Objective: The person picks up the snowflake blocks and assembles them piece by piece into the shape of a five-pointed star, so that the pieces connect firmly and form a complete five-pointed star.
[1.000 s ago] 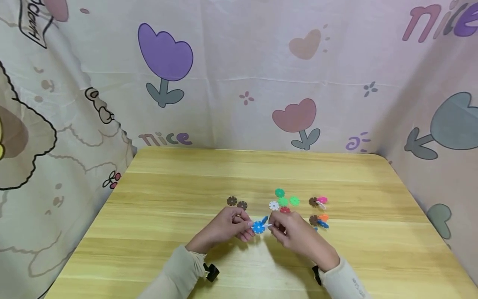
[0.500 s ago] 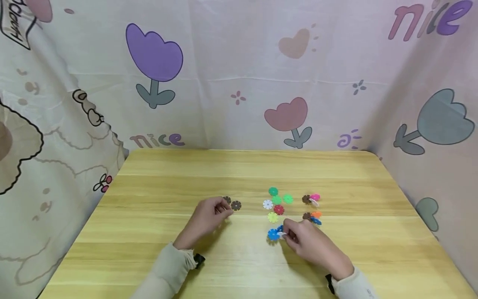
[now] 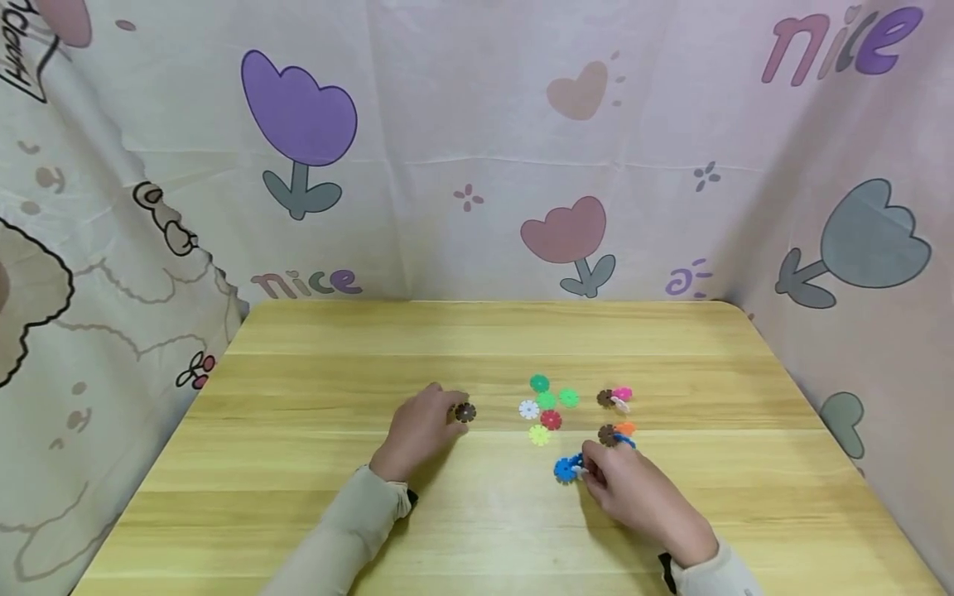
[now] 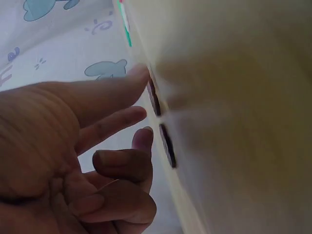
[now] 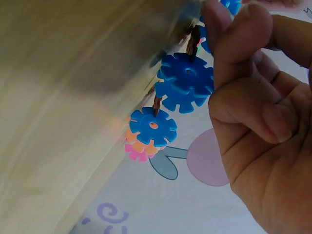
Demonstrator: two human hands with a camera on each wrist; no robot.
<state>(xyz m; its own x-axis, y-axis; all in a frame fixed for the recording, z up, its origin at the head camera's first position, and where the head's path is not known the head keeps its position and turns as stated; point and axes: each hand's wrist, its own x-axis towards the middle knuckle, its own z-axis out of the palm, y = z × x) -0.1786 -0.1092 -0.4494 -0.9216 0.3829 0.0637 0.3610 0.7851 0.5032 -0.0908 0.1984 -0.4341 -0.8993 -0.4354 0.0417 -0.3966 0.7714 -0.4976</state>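
My left hand (image 3: 419, 430) reaches over two brown notched discs lying flat on the table, its thumb and fingers spread at their edges. One brown disc (image 3: 465, 412) shows in the head view; the hand mostly hides the other. In the left wrist view, the thumb tip is right at the rim of the upper disc (image 4: 154, 100), while the lower disc (image 4: 167, 146) lies just past the other fingers. My right hand (image 3: 637, 492) pinches a joined cluster of snowflake discs. Its light blue disc (image 3: 565, 471) points left, and a white disc (image 3: 579, 472) sits by the fingertips.
Loose discs lie mid-table: several greens, including a dark green disc (image 3: 540, 383), a white disc (image 3: 529, 410), a red disc (image 3: 551, 420) and a yellow disc (image 3: 539, 434). To the right stand two joined clusters, one with a pink disc (image 3: 622, 394), one with an orange disc (image 3: 626, 428).
My left hand has let go of the blue cluster and moved left to the brown discs. My right hand has carried the cluster rightward and lower.
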